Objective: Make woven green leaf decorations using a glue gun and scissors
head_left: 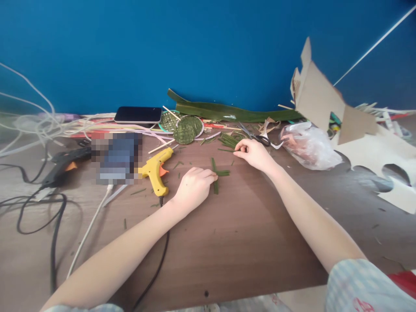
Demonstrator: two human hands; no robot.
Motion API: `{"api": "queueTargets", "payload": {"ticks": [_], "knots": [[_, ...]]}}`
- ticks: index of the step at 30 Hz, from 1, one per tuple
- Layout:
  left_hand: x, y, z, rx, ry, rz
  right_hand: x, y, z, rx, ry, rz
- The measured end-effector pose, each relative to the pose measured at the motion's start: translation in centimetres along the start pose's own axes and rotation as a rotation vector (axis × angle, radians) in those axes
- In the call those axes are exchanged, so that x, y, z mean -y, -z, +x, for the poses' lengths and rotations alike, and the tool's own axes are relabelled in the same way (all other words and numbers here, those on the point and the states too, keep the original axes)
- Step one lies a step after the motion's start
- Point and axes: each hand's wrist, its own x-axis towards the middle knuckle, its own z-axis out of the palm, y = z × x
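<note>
Crossed green leaf strips [222,173] lie on the brown table, one set running up and down and another going sideways. My left hand [195,186] has its fingers closed on the left end of these strips. Farther right, my right hand [253,153] pinches a thin green leaf strip [225,150] beside a pile of cut leaf strips [230,140]. Black-handled scissors [262,139] lie just behind that hand. Left of my left hand rests a yellow glue gun [156,171] with an orange trigger.
Round woven leaf pieces [185,132] and a long green leaf [227,112] lie by the blue wall. Phones [138,115], a black glue gun [65,164] and cables crowd the left. A plastic bag [310,145] and cut cardboard [357,125] occupy the right.
</note>
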Motion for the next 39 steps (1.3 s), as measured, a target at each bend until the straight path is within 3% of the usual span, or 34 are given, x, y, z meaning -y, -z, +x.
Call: {"api": "queueTargets", "payload": {"ticks": [7,15,25,32,39], "knots": [[-0.1,0.0,0.0,-0.009,0.004,0.006,0.2,0.3,0.2,-0.016,0.024,-0.034],[-0.2,0.3,0.1,0.020,0.014,-0.008,0.6,1.7,0.4,-0.054,-0.116,0.246],[-0.4,0.4,0.0,-0.036,-0.049,0.046,1.5,1.9,0.2,0.225,-0.198,0.615],[-0.5,0.5,0.0,-0.011,-0.048,0.067,3.0,0.5,-0.3,0.246,-0.138,0.514],[-0.5,0.5,0.1,-0.008,-0.058,0.080,4.2,-1.4,-1.0,0.199,0.104,0.288]]}}
